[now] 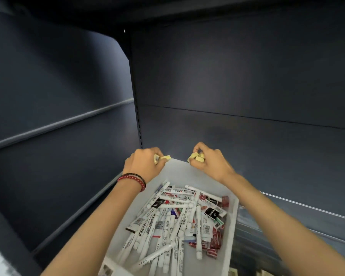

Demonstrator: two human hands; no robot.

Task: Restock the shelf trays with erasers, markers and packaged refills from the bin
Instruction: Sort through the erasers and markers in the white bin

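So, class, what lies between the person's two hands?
Head view: only the bare far rim of the white bin lies between left hand and right hand, each gripping yellow erasers.

erasers (196, 157) pale yellow | bin (179, 170) translucent white | markers (163, 204) white (barcoded) | bracelet (132, 179) red beads | shelf (227, 76) dark slate

Left hand (142, 163), right hand (209, 164) extended forward, each gripping erasers (197, 157).

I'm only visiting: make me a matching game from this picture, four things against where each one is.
1 yellow erasers
2 white markers
3 red bracelet
4 red packets

a by the right wall of the bin
b round the left wrist
c gripped in left hand and right hand
d heaped across the bin's middle

Pairs: 1c, 2d, 3b, 4a
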